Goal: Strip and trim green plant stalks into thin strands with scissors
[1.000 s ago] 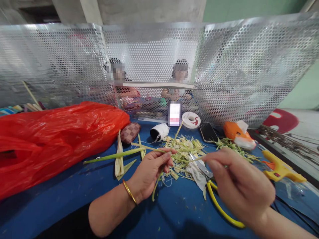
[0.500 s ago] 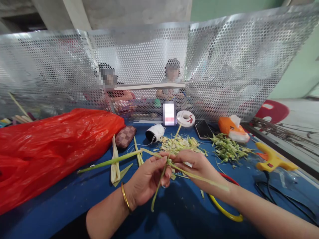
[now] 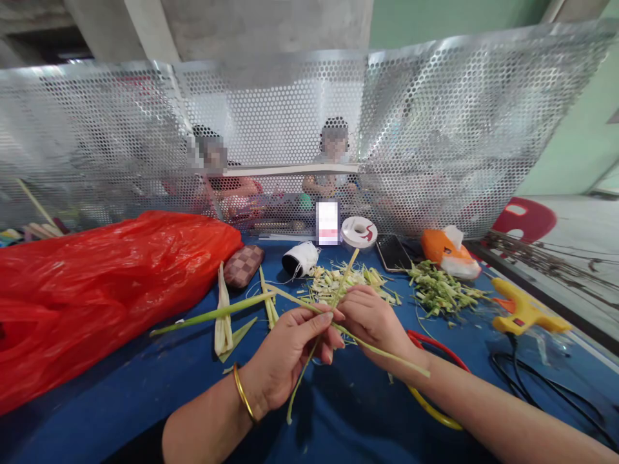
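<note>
Several narrow green-yellow leaf strips (image 3: 391, 355) cross one another between my hands. The thumb and fingers of my left hand (image 3: 287, 345) pinch them at the crossing. One strip end points up and away, one hangs below my left hand, and one runs over my right wrist. My right hand (image 3: 374, 322) is closed against the right side of the crossing, its fingertips partly hidden. Behind my hands lies a heap of pale leaf cuttings (image 3: 329, 280). A long green leaf (image 3: 207, 316) and a pale folded husk (image 3: 223, 328) lie to the left.
A red plastic bag (image 3: 120, 277) fills the left side beside a checked pouch (image 3: 245, 265). White thread spool (image 3: 304, 259), ribbon roll (image 3: 355, 240), phone (image 3: 394, 252), tissue pack (image 3: 449, 254) and yellow glue gun (image 3: 522, 309) ring the work area. A perforated metal screen (image 3: 275, 109) stands behind; two people sit beyond.
My right hand has shifted slightly and curled more, its fingers now turned down at the crossing. The strip pointing away stands out more clearly. My left hand keeps its pinch.
</note>
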Available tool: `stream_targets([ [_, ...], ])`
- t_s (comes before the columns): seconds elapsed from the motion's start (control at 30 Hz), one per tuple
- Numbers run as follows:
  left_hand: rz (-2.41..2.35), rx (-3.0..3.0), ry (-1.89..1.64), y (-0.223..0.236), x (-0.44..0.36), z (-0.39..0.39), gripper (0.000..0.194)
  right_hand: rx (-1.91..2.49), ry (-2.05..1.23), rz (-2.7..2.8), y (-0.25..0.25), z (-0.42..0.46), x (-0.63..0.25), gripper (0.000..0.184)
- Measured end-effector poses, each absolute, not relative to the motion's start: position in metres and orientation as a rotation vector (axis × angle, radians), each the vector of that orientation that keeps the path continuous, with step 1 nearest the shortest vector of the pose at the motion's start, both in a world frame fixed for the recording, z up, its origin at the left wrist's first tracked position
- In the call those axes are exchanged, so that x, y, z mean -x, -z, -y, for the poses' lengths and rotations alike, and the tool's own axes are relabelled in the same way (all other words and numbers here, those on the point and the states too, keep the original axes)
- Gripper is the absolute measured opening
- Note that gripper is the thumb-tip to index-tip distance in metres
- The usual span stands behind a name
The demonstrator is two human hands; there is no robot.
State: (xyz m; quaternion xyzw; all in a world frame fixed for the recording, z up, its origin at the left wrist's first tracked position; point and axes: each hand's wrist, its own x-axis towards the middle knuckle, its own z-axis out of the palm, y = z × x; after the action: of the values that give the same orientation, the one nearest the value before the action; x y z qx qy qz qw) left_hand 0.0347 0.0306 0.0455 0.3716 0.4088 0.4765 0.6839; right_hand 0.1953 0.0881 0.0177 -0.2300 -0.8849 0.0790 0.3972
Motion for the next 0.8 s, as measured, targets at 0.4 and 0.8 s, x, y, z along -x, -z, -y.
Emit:
stream_targets([
  [0.4,-1.04,-0.706,-1.057,-0.041,-0.035,-0.034,0.021,0.612,-0.07,2.328,-0.015,-0.089,-0.199,0.027],
  [0.8,-1.111,-0.837,-1.044,-0.045,-0.029,-0.037,0.021,0.814,-0.532,2.078,-0.026,-0.102,-0.21,0.018],
])
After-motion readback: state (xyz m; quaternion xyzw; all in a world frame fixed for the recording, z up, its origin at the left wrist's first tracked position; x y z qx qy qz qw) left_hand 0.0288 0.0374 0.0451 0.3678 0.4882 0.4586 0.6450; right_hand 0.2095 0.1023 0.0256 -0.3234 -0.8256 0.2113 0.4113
